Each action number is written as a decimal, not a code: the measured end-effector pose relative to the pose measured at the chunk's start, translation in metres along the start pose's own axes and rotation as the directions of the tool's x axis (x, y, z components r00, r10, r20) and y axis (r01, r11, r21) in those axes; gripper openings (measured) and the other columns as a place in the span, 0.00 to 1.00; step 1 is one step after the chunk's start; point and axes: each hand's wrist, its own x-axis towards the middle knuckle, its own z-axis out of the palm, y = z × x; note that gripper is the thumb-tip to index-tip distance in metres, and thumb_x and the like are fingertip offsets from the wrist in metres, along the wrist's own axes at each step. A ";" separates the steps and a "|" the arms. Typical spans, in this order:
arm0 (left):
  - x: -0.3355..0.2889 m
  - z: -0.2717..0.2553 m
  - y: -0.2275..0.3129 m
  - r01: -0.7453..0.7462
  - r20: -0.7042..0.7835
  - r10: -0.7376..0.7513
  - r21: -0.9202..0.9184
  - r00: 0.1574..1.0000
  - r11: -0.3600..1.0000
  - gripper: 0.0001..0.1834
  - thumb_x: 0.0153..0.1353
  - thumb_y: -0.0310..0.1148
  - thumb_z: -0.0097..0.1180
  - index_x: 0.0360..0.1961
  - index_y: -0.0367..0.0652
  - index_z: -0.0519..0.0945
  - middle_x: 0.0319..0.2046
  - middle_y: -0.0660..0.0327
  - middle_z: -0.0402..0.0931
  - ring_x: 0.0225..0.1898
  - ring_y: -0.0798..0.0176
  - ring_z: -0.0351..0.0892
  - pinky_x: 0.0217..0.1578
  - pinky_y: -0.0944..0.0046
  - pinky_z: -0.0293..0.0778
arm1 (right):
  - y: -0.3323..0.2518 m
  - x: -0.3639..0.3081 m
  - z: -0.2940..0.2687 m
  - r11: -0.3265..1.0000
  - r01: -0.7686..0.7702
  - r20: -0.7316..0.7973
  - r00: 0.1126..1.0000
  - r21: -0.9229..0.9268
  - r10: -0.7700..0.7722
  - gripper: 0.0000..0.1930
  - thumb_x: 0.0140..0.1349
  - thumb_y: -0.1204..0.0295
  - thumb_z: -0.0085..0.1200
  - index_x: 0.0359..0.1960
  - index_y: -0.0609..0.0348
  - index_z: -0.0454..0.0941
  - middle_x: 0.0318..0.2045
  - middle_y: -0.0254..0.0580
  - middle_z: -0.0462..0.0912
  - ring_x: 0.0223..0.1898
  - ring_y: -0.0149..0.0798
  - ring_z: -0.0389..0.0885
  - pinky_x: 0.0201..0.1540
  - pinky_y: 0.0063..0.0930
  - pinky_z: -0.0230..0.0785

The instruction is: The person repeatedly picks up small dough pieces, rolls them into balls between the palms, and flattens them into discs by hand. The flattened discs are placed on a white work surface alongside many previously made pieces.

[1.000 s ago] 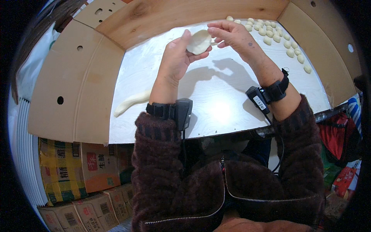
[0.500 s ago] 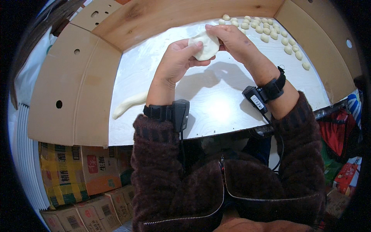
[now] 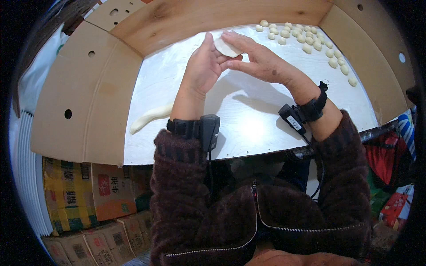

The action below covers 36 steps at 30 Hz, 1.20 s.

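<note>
Dough piece (image 3: 226, 47): pale flattened round, held above the far part of the white board (image 3: 248, 111), between both hands and clear of the surface. It is cradled against the fingers and thumb of the left hand (image 3: 203, 66), which are curled around its near-left edge. The right hand (image 3: 257, 60) is laid over its right side, fingers stretched almost flat and pointing left, fingertips resting on the dough. The piece thus lies at the tips of both hands, its broader axis running roughly left to right; neither hand is markedly nearer, since both touch it.

Dough rope (image 3: 148, 117): long pale strip lying on the board well to the near left of the hands, untouched.

Small dough lumps (image 3: 306, 40): cluster scattered over the far right of the board, apart from the hands.

Wooden side panels (image 3: 80, 88): set around the board.

Cardboard boxes (image 3: 88, 195): stacked below the near-left edge.
</note>
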 end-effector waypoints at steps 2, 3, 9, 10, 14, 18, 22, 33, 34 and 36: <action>-0.001 0.005 0.000 0.024 0.055 -0.022 -0.040 0.998 0.999 0.38 0.72 0.55 0.26 0.58 0.24 0.61 0.51 0.41 0.72 0.52 0.49 0.76 0.51 0.59 0.77 | -0.001 -0.001 -0.003 0.998 -0.044 -0.012 0.999 0.045 0.044 0.29 0.64 0.62 0.54 0.66 0.52 0.62 0.61 0.47 0.70 0.64 0.47 0.65 0.65 0.39 0.59; -0.001 0.006 0.000 0.009 0.081 -0.004 -0.057 0.997 0.998 0.39 0.72 0.56 0.25 0.59 0.24 0.61 0.50 0.41 0.72 0.52 0.50 0.76 0.50 0.59 0.77 | -0.001 0.000 -0.005 0.994 -0.075 -0.017 0.997 0.073 0.077 0.28 0.64 0.62 0.54 0.65 0.52 0.63 0.60 0.47 0.72 0.63 0.46 0.68 0.64 0.38 0.62; -0.004 0.001 0.007 0.103 0.087 -0.108 0.058 0.990 0.993 0.36 0.71 0.55 0.30 0.57 0.26 0.65 0.45 0.44 0.77 0.49 0.55 0.79 0.45 0.61 0.77 | -0.001 0.006 -0.019 0.773 -0.281 -0.003 0.939 0.568 0.343 0.22 0.68 0.61 0.47 0.55 0.66 0.71 0.46 0.48 0.80 0.49 0.40 0.79 0.52 0.30 0.73; -0.005 -0.002 0.008 0.133 0.035 -0.139 0.141 0.990 0.981 0.34 0.71 0.54 0.34 0.56 0.27 0.67 0.44 0.45 0.77 0.48 0.56 0.79 0.45 0.62 0.77 | -0.002 0.006 -0.020 0.647 -0.322 0.002 0.896 0.691 0.445 0.22 0.68 0.61 0.46 0.52 0.70 0.73 0.41 0.48 0.82 0.47 0.39 0.80 0.50 0.29 0.75; -0.003 -0.008 0.005 0.081 -0.119 -0.044 0.323 0.992 0.943 0.30 0.66 0.51 0.50 0.51 0.30 0.72 0.43 0.49 0.78 0.44 0.60 0.80 0.43 0.58 0.78 | -0.002 0.009 -0.021 0.474 -0.293 0.098 0.914 0.830 0.394 0.22 0.71 0.59 0.40 0.51 0.70 0.71 0.45 0.50 0.78 0.47 0.41 0.80 0.48 0.29 0.77; -0.003 -0.003 -0.001 0.060 0.011 -0.061 0.078 0.998 0.995 0.28 0.64 0.48 0.56 0.50 0.31 0.73 0.43 0.52 0.78 0.41 0.59 0.81 0.44 0.59 0.79 | -0.007 0.010 -0.020 0.436 -0.353 0.191 0.908 0.828 0.373 0.23 0.72 0.59 0.38 0.52 0.70 0.70 0.49 0.52 0.76 0.48 0.42 0.79 0.50 0.32 0.77; -0.004 -0.002 0.000 -0.012 -0.025 0.015 0.102 1.000 0.995 0.22 0.63 0.40 0.58 0.47 0.29 0.76 0.41 0.53 0.79 0.42 0.61 0.80 0.45 0.61 0.78 | -0.013 0.008 -0.019 0.519 -0.392 0.243 0.911 0.760 0.333 0.25 0.71 0.58 0.40 0.57 0.70 0.69 0.49 0.52 0.76 0.48 0.41 0.79 0.49 0.31 0.78; -0.001 -0.005 -0.003 -0.096 -0.150 0.104 0.055 0.983 0.994 0.19 0.64 0.38 0.57 0.45 0.31 0.78 0.38 0.55 0.80 0.38 0.64 0.80 0.43 0.64 0.78 | -0.009 0.009 -0.019 0.594 -0.383 0.164 0.906 0.708 0.389 0.19 0.61 0.64 0.57 0.46 0.71 0.78 0.39 0.48 0.82 0.40 0.35 0.83 0.48 0.24 0.77; -0.001 -0.006 -0.004 -0.100 -0.147 0.110 0.074 0.983 0.992 0.19 0.64 0.39 0.57 0.45 0.31 0.78 0.38 0.55 0.80 0.38 0.64 0.80 0.43 0.64 0.78 | -0.009 0.008 -0.018 0.585 -0.386 0.170 0.905 0.713 0.390 0.20 0.62 0.64 0.57 0.46 0.70 0.78 0.39 0.48 0.82 0.40 0.35 0.83 0.48 0.24 0.77; -0.001 -0.006 -0.003 -0.093 -0.180 0.113 0.120 0.977 0.988 0.20 0.63 0.39 0.58 0.44 0.30 0.79 0.37 0.55 0.80 0.37 0.65 0.80 0.43 0.64 0.77 | -0.010 0.007 -0.018 0.580 -0.406 0.197 0.900 0.706 0.389 0.20 0.62 0.63 0.56 0.46 0.70 0.78 0.39 0.48 0.82 0.39 0.35 0.83 0.47 0.24 0.77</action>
